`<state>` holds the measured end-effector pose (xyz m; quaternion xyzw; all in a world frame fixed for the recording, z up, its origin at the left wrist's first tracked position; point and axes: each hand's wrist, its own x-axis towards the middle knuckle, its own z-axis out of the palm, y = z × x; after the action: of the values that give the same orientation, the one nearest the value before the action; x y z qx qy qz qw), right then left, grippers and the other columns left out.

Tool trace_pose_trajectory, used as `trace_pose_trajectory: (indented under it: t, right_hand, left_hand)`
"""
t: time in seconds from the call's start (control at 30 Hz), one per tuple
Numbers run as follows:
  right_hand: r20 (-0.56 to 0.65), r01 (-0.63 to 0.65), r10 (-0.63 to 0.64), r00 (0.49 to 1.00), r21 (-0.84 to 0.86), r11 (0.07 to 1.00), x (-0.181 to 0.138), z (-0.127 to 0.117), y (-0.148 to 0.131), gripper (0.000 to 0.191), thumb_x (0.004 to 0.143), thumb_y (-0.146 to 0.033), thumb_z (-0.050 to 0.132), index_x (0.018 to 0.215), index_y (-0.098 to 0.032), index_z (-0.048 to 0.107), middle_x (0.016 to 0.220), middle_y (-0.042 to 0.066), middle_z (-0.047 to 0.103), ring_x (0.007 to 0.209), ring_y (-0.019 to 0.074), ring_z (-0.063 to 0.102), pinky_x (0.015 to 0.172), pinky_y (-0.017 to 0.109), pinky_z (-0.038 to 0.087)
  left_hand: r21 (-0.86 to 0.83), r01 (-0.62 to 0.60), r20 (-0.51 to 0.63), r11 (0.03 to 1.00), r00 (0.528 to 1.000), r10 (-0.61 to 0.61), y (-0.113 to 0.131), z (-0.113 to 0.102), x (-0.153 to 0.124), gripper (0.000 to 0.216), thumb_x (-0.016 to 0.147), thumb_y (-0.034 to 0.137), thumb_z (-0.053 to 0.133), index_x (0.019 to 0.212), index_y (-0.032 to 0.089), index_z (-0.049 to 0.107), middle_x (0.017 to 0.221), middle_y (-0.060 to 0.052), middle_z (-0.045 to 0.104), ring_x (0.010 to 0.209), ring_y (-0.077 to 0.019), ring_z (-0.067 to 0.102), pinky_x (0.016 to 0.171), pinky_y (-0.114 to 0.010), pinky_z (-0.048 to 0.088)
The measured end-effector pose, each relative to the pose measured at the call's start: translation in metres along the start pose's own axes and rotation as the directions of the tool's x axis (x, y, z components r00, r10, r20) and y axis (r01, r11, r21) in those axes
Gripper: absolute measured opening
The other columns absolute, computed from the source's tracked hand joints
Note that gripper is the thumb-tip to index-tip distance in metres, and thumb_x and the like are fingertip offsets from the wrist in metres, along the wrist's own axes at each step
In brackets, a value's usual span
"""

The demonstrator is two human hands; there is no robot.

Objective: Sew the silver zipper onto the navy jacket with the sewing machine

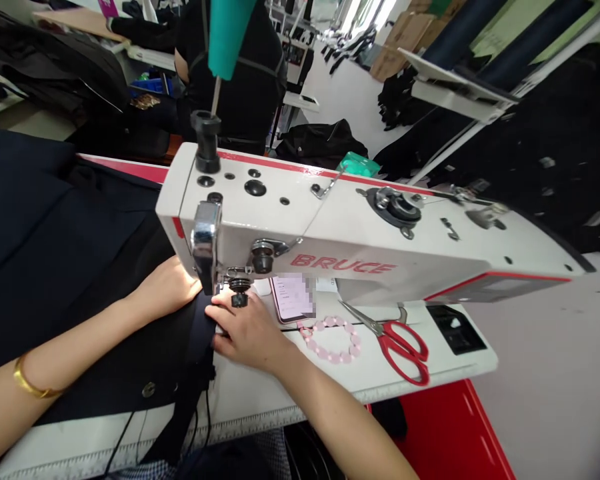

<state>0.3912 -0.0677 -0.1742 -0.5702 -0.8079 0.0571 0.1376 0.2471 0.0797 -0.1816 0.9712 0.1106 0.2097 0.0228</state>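
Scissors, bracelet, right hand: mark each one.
scissors (380,329), head view, at the pivot.
bracelet (336,359), head view, on its lower beads.
right hand (245,333), head view, back of the hand.

The table (463,365) bears sewing machine (360,240), dark fabric (80,267), phone (293,298), bracelet (336,358), scissors (386,333).

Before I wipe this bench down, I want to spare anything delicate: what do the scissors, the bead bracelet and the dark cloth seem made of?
Scissors: bare grey metal blades; glossy red handles, probably plastic.
Bead bracelet: pale pink beads with a soft shine; glass, stone or plastic, cannot tell.
Dark cloth: matte navy fabric, smooth, probably woven suiting.
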Motion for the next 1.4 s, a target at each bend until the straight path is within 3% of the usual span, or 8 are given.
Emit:
trace_pose_trajectory:
  t: [0.1, 0.2, 0.3, 0.37, 0.6, 0.93, 1.13, 1.4]
  right_hand:
    - [-0.044, 0.140, -0.138, 0.989, 0.034, 0.990, -0.003, 0.003, -0.001, 0.030, 0.086, -0.044, 0.047, 0.101, -0.019, 0.056, 0.106, 0.005, 0.058, 0.096, 0.0192, 0.049, 0.080, 0.034, 0.035]
    - [-0.056, 0.227, -0.226, 0.972, 0.009, 0.974, -0.006, 0.005, -0.004, 0.032, 0.088, -0.046, 0.043, 0.094, -0.019, 0.058, 0.098, 0.003, 0.060, 0.091, 0.0181, 0.050, 0.077, 0.033, 0.035]
    - [-0.052, 0.276, -0.277, 0.960, -0.010, 0.961, -0.008, 0.005, -0.008, 0.027, 0.090, -0.040, 0.042, 0.094, -0.019, 0.058, 0.093, 0.001, 0.060, 0.089, 0.0167, 0.051, 0.075, 0.032, 0.036]
    - [-0.055, 0.290, -0.290, 0.955, -0.012, 0.957, -0.009, 0.004, -0.010, 0.022, 0.090, -0.033, 0.042, 0.091, -0.019, 0.058, 0.089, 0.000, 0.060, 0.086, 0.0158, 0.052, 0.073, 0.031, 0.037]
    - [-0.075, 0.249, -0.243, 0.967, 0.093, 0.964, -0.010, 0.002, -0.013, 0.018, 0.089, -0.027, 0.046, 0.086, -0.017, 0.061, 0.085, 0.002, 0.062, 0.081, 0.0155, 0.055, 0.070, 0.030, 0.039]
    - [-0.062, 0.241, -0.233, 0.970, 0.288, 0.927, -0.009, -0.003, -0.010, 0.017, 0.089, -0.022, 0.046, 0.088, -0.016, 0.063, 0.092, 0.004, 0.063, 0.087, 0.0159, 0.057, 0.072, 0.031, 0.043]
    - [-0.010, 0.217, -0.221, 0.975, 0.239, 0.947, -0.010, -0.006, -0.014, 0.016, 0.087, -0.024, 0.050, 0.090, -0.018, 0.064, 0.096, 0.001, 0.064, 0.090, 0.0123, 0.056, 0.080, 0.028, 0.042]
    - [0.059, 0.193, -0.206, 0.977, 0.173, 0.966, -0.011, -0.004, -0.010, 0.018, 0.088, -0.028, 0.048, 0.090, -0.021, 0.064, 0.100, -0.003, 0.063, 0.091, 0.0098, 0.056, 0.076, 0.028, 0.038]
  left_hand:
    - [0.041, 0.093, 0.031, 0.995, 0.995, -0.094, 0.018, -0.011, -0.008, 0.038, 0.083, 0.018, 0.030, 0.052, 0.019, 0.052, 0.052, -0.005, 0.049, 0.060, -0.0191, 0.051, 0.065, -0.035, 0.045]
    - [0.033, 0.171, 0.074, 0.985, 0.982, -0.173, 0.046, -0.020, -0.032, 0.026, 0.084, 0.025, 0.038, 0.087, 0.017, 0.063, 0.085, -0.009, 0.062, 0.083, -0.0221, 0.056, 0.076, -0.036, 0.047]
    - [0.011, 0.186, 0.106, 0.982, 0.977, -0.186, 0.068, -0.020, -0.061, 0.038, 0.084, 0.028, 0.043, 0.120, 0.019, 0.049, 0.124, -0.009, 0.051, 0.113, -0.0248, 0.046, 0.096, -0.042, 0.039]
    - [0.020, 0.206, 0.131, 0.978, 0.970, -0.207, 0.073, -0.019, -0.072, 0.041, 0.085, 0.027, 0.043, 0.126, 0.019, 0.044, 0.130, -0.009, 0.046, 0.119, -0.0248, 0.041, 0.102, -0.046, 0.033]
    - [-0.048, 0.283, 0.133, 0.958, 0.952, -0.274, 0.072, -0.024, -0.066, 0.034, 0.086, 0.022, 0.043, 0.119, 0.015, 0.050, 0.124, -0.011, 0.051, 0.116, -0.0227, 0.044, 0.101, -0.046, 0.036]
    - [-0.228, 0.382, 0.041, 0.896, 0.923, -0.383, 0.067, -0.027, -0.067, 0.028, 0.087, 0.014, 0.038, 0.106, 0.012, 0.058, 0.108, -0.008, 0.061, 0.108, -0.0151, 0.051, 0.096, -0.033, 0.044]
    - [-0.172, 0.363, 0.045, 0.916, 0.932, -0.361, 0.069, -0.027, -0.071, 0.028, 0.088, 0.023, 0.040, 0.106, 0.016, 0.059, 0.112, -0.007, 0.060, 0.109, -0.0179, 0.052, 0.095, -0.034, 0.045]
    - [-0.146, 0.352, 0.039, 0.924, 0.936, -0.351, 0.062, -0.012, -0.078, 0.029, 0.086, 0.033, 0.043, 0.108, 0.023, 0.059, 0.118, -0.004, 0.057, 0.112, -0.0208, 0.049, 0.096, -0.034, 0.044]
